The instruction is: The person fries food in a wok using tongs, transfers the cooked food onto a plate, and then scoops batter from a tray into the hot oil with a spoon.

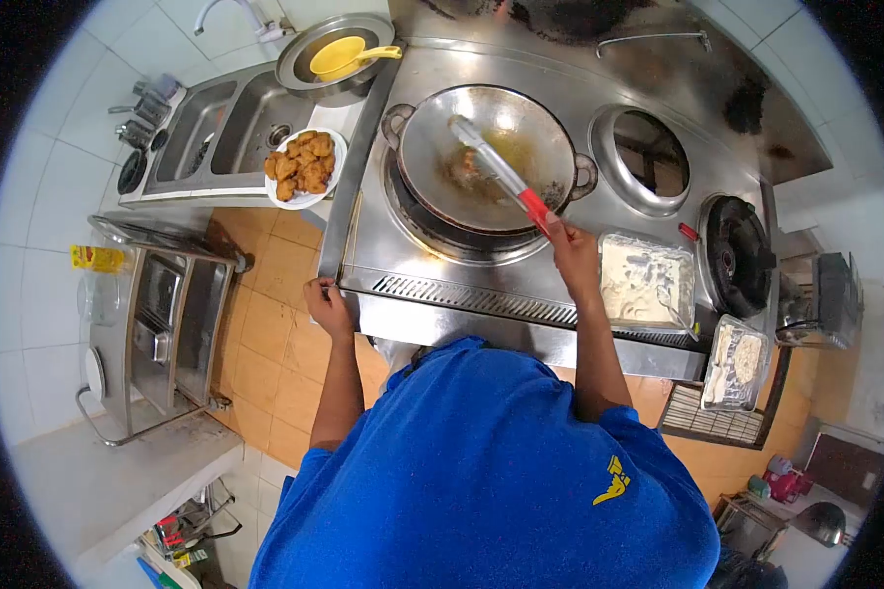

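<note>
My right hand [574, 257] is closed round the red handle of a pair of metal tongs [506, 175]. The tongs reach over the wok [427, 137], their tips above its inside. Oil [506, 157] lies in the bottom of the wok, with a small brownish piece near the tongs; its kind I cannot make out. At the stove's front left corner, my left hand [330, 304] rests on the metal edge with its fingers curled. Left of the wok, a white plate [338, 167] carries a heap of golden fried pieces [304, 164].
Beside my right hand is a tray of white batter or flour [643, 280], with a second tray [735, 363] farther right. A ring burner [643, 162] and a black burner [737, 255] occupy the stove's right. A yellow strainer [339, 59] sits in a metal basin near the sink [255, 123].
</note>
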Action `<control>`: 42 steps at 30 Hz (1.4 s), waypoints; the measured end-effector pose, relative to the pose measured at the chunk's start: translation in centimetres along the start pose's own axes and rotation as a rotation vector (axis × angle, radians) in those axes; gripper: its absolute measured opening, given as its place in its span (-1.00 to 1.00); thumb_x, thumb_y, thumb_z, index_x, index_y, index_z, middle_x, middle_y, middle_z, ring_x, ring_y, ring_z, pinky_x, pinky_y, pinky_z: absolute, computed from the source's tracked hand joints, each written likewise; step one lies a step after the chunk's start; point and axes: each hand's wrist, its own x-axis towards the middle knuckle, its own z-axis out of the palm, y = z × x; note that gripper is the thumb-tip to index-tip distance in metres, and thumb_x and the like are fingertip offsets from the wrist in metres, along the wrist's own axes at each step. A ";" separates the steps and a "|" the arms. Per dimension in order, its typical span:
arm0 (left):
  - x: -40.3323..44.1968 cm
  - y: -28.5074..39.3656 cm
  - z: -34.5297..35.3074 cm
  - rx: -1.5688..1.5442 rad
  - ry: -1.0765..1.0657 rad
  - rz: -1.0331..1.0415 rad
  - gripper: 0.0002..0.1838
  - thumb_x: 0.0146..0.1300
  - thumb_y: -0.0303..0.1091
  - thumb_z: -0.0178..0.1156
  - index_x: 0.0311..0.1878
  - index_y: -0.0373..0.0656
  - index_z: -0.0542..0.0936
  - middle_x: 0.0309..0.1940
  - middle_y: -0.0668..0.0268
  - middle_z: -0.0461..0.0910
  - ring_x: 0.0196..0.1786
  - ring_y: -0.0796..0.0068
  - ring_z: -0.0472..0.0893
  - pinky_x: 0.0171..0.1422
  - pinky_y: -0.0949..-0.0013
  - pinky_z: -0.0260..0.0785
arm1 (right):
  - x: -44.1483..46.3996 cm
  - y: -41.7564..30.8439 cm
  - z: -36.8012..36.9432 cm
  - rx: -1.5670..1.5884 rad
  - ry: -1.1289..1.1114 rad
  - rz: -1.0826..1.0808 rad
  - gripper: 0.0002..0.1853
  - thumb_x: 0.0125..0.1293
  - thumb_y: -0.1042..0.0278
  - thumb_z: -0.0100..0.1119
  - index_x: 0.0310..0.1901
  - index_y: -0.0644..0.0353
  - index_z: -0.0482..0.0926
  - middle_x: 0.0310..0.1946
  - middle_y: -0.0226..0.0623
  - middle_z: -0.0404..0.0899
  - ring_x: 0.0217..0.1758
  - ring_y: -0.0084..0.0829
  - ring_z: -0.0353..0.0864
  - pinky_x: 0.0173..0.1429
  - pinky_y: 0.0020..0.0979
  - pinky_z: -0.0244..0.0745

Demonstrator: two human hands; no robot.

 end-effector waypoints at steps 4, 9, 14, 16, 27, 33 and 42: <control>0.0 -0.3 0.0 0.028 0.006 0.040 -0.91 0.02 -0.54 -0.03 -0.39 -0.27 0.46 -0.37 0.19 0.40 -0.34 0.29 0.40 -0.27 0.35 0.25 | 0.1 -0.2 -2.0 0.107 0.031 -0.133 -0.47 0.27 -0.08 0.12 -0.32 0.39 0.64 -0.08 -0.06 0.54 -0.64 -0.57 0.46 -0.58 -0.51 0.34; 0.0 0.3 -0.2 0.010 0.004 0.009 -0.91 0.02 -0.54 -0.02 -0.39 -0.27 0.46 -0.38 0.20 0.40 -0.35 0.31 0.40 -0.29 0.35 0.25 | -0.9 0.3 -3.6 0.061 0.012 -0.068 -0.53 0.30 0.01 0.11 -0.23 0.40 0.62 0.10 -0.04 0.49 -0.42 -0.44 0.65 -0.46 -0.48 0.49; -0.1 0.7 -0.2 -0.029 0.007 0.015 -0.90 0.03 -0.53 0.00 -0.39 -0.27 0.49 -0.39 0.20 0.42 -0.36 0.32 0.41 -0.31 0.37 0.25 | -0.4 2.5 -2.8 -0.308 0.082 -0.348 -0.64 0.24 0.15 0.21 -0.20 0.35 0.62 0.08 -0.01 0.50 -0.31 -0.29 0.67 -0.19 -0.38 0.54; -0.1 0.7 -0.1 -0.044 0.028 0.008 -0.90 0.04 -0.52 0.00 -0.39 -0.26 0.50 -0.42 0.21 0.43 -0.38 0.34 0.42 -0.32 0.38 0.25 | -0.9 1.2 -1.7 -0.463 0.166 -0.597 -0.69 0.21 0.20 0.24 -0.19 0.33 0.63 0.03 0.02 0.52 -0.18 -0.16 0.65 -0.06 -0.33 0.54; -0.1 0.7 -0.3 -0.026 -0.022 -0.021 -0.92 0.02 -0.52 0.00 -0.41 -0.26 0.48 -0.38 0.20 0.39 -0.36 0.29 0.42 -0.28 0.35 0.29 | -1.1 0.6 0.2 -0.473 0.073 -0.588 -0.70 0.11 0.17 0.30 -0.43 0.30 0.57 0.02 -0.01 0.50 -0.12 -0.04 0.59 -0.08 -0.20 0.53; -0.2 -0.2 -0.1 -0.016 -0.021 0.022 -0.92 0.02 -0.54 0.01 -0.41 -0.25 0.49 -0.37 0.20 0.41 -0.30 0.27 0.44 -0.25 0.34 0.29 | -0.7 1.3 0.4 -0.533 0.118 -0.485 -0.53 0.09 0.15 0.30 -0.01 0.26 0.52 -0.12 0.02 0.55 -0.21 -0.01 0.61 -0.14 -0.15 0.53; -0.1 0.0 0.0 -0.016 -0.034 0.011 -0.93 0.04 -0.55 0.01 -0.40 -0.27 0.48 -0.37 0.21 0.40 -0.30 0.31 0.43 -0.22 0.37 0.28 | 0.0 1.2 0.6 -0.619 0.045 -0.392 -0.44 0.03 0.18 0.31 0.06 0.24 0.45 -0.30 0.08 0.57 -0.23 0.01 0.60 -0.16 -0.12 0.53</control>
